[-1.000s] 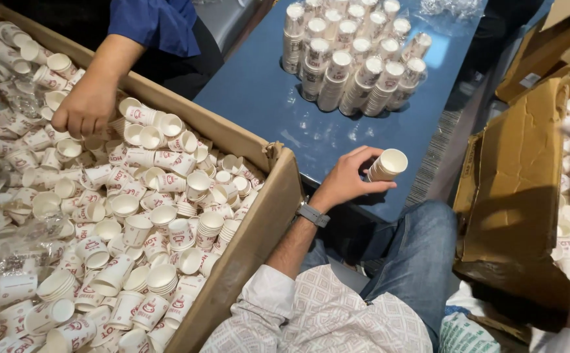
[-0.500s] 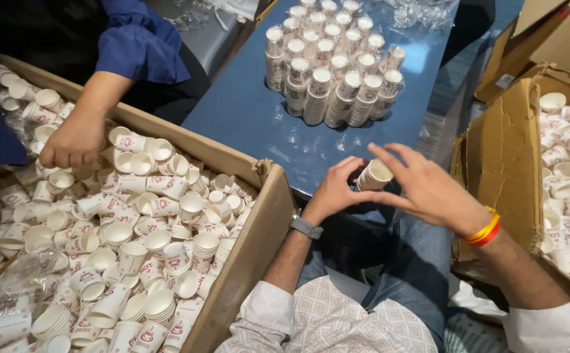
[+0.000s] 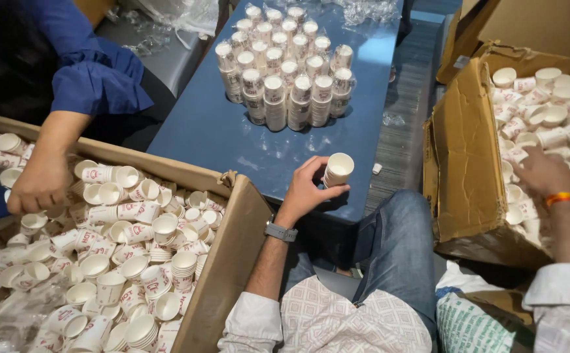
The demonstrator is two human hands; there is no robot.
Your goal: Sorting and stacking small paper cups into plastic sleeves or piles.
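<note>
A dark blue table (image 3: 232,131) runs up the middle of the view, with a grey floor to its right and crumpled clear plastic at its far end. On the table's far half stands a tight cluster of stacked paper cups (image 3: 285,65), all upright with their bottoms up. At the table's near edge the left hand (image 3: 304,189) is curled around a short stack of paper cups (image 3: 337,168), thumb on one side and fingers wrapped behind, holding it tilted with the open mouth facing up and toward the camera; a grey watch (image 3: 279,231) sits on that wrist. To the right of the table an open, torn cardboard box (image 3: 461,163) holds loose white cups, and the right hand (image 3: 543,173) is down inside it, palm down among the cups, an orange band (image 3: 566,198) on its wrist; whether its fingers are closed on a cup I cannot tell. To the left of the table lies a larger cardboard box (image 3: 232,229) heaped with loose cups and short nested stacks, some with red print. Another person's hand (image 3: 39,183), in a blue ruffled sleeve, reaches into that left box, fingers curled down among the cups. Below the table's near edge are a knee in blue jeans (image 3: 396,248) and a patterned white shirt.
</note>
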